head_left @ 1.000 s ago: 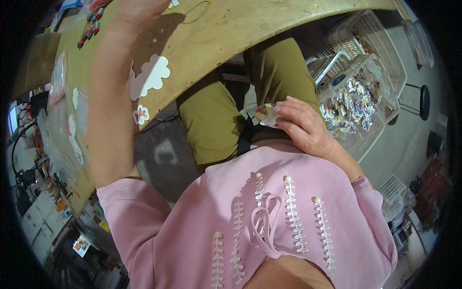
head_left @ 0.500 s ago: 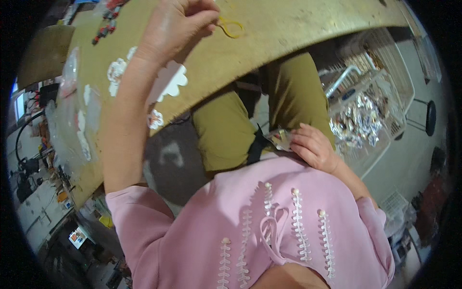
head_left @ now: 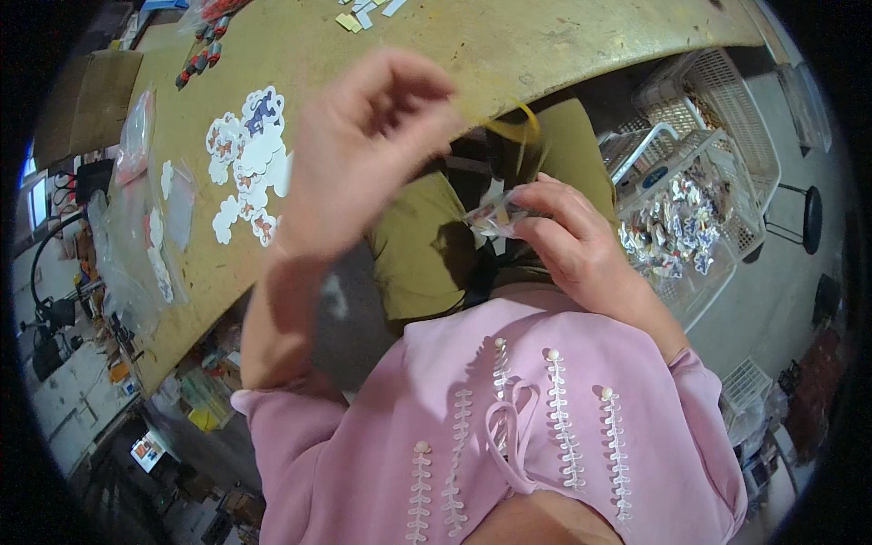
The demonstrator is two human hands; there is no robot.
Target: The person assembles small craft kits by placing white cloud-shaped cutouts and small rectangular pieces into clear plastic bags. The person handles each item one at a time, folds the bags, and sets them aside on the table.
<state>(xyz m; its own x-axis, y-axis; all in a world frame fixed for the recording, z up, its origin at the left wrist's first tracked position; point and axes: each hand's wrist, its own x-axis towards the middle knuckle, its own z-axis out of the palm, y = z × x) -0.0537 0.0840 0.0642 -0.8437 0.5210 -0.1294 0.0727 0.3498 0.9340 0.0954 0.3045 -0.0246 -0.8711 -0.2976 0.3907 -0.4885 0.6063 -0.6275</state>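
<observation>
My left hand (head_left: pixel 363 154) is raised in front of me, fingers pinched on a thin yellow rubber band (head_left: pixel 509 127) that stretches toward my right hand. Just above my lap, my right hand (head_left: pixel 572 241) grips a small stack of flat printed cut-outs in clear wrap (head_left: pixel 495 216). The band's far end sits close to that stack; whether it loops around it I cannot tell. Both hands hover over my olive trousers, at the near edge of the tan worktable (head_left: pixel 381 45).
A heap of white cloud-shaped cut-outs (head_left: pixel 250 159) lies on the table to my left, with clear plastic bags (head_left: pixel 145 227) beside it. Small red pieces (head_left: pixel 200 54) lie farther back. White wire baskets (head_left: pixel 690 200) holding several wrapped packs stand to my right. A black stool (head_left: pixel 808 218) stands beyond.
My left hand came back from the tabletop carrying the yellow rubber band and now sits near my right hand. My right hand lifted its stack slightly from my lap.
</observation>
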